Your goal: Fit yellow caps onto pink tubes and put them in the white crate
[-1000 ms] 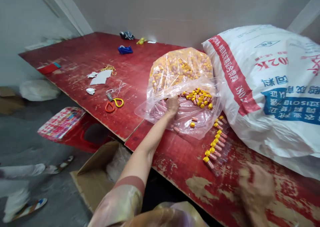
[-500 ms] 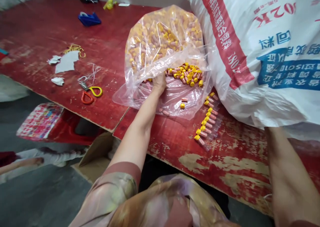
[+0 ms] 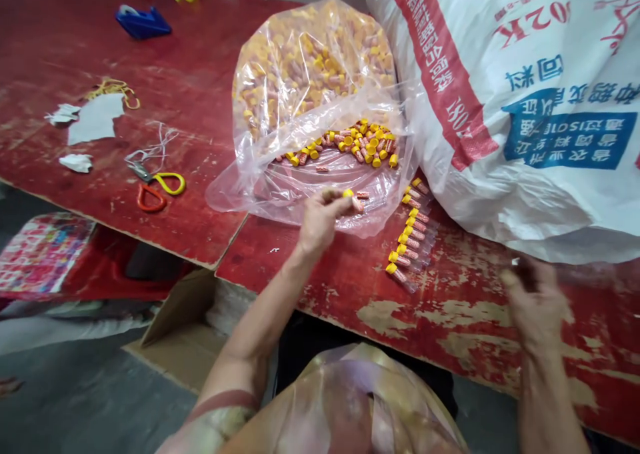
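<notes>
Pinching a small tube (image 3: 357, 205) with a yellow cap between thumb and fingers, the left hand (image 3: 319, 218) is over the near edge of a clear plastic bag (image 3: 233, 191). The tube's body looks pink and speckled, and another small pink piece (image 3: 363, 195) is right beside it. Deeper in the bag's mouth is a loose heap of similar tubes (image 3: 370, 144), and many more fill the puffed-up back part, seen through the plastic.

The right hand (image 3: 539, 304) is well apart from the left, above the worn red table (image 3: 273, 264) and near the lower edge of a big white sack (image 3: 530, 201). It is blurred, its fingers curled, and I cannot tell whether they are clamped on anything.

Between the two hands, just right of the bag, a slanting row of capped tubes (image 3: 413, 235) in clear sleeves lies on the table, caps pointing left. Left of the bag lie scissors (image 3: 149, 206) with one red and one yellow handle, touching some white thread (image 3: 161, 149). Farther out are a white paper scrap (image 3: 96, 121), a yellow cord (image 3: 116, 86) and a blue tape holder (image 3: 143, 25). Below the table edge sits a cardboard box (image 3: 175, 361).
</notes>
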Tool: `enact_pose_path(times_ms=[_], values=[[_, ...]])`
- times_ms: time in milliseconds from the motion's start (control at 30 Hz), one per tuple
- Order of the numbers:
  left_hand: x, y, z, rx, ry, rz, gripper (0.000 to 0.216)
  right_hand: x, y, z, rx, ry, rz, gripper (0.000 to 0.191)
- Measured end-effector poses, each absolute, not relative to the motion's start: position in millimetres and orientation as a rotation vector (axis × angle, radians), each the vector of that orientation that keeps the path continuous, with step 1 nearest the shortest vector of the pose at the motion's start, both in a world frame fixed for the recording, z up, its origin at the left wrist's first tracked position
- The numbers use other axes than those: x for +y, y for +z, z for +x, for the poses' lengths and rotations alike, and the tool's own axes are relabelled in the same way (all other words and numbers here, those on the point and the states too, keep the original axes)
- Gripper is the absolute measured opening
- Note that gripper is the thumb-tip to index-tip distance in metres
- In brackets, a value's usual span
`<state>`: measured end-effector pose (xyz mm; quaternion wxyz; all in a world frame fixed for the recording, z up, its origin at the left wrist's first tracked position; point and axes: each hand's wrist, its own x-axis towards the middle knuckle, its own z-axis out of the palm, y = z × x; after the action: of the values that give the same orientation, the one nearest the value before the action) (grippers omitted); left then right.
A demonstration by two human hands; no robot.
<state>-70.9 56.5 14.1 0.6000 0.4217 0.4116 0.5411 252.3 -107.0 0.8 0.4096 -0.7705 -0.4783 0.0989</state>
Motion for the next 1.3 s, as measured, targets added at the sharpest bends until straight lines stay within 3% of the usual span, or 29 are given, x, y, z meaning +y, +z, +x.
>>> enact_pose_path(times_ms=[133,333,600,800,933,1033,1100,1200,1300], values=[[-23.9,0.5,-28.7,0.855,1.063,0.810,0.017,-134.4,-2.0,175.3,-1.545,0.690,-1.608,0.035],[-75.5,-17.0,-5.3,0.918,1.042,0.924,0.018,-123.1,-4.2,147.9,-1.636,0.659,-1.468,0.028],[-81.6,-5.9,-18.8,0.886,1.064,1.275,0.026,-124.5,-22.3,128.9,-1.559,0.639,-1.354,0.019],[-65.7,0.3,-16.4,1.095,0.975,1.051,0.061,-138.2,-17.7,112.5,-1.849,0.583,-1.195,0.020],[-68.1,-4.3,-9.3,0.959,0.850,1.054,0.074,-142.3,-24.0,102.0,-1.985,0.547,-1.040,0.018],[-65.0,-4.0,-13.3,0.964,0.862,1.289,0.062,-133.9,-31.1,99.1,-2.048,0.405,-0.994,0.019],[-48.0,-0.4,-23.3,1.081,0.955,1.463,0.043,-124.1,-34.7,98.5,-2.102,0.122,-1.036,0.021],[5.2,6.7,-51.1,1.484,1.194,1.610,0.021,-112.0,-38.6,97.6,-2.132,-0.359,-1.199,0.020],[74.0,10.4,-87.5,1.948,1.163,1.685,0.019,-108.9,-41.5,103.5,-2.134,-0.520,-1.295,0.019]])
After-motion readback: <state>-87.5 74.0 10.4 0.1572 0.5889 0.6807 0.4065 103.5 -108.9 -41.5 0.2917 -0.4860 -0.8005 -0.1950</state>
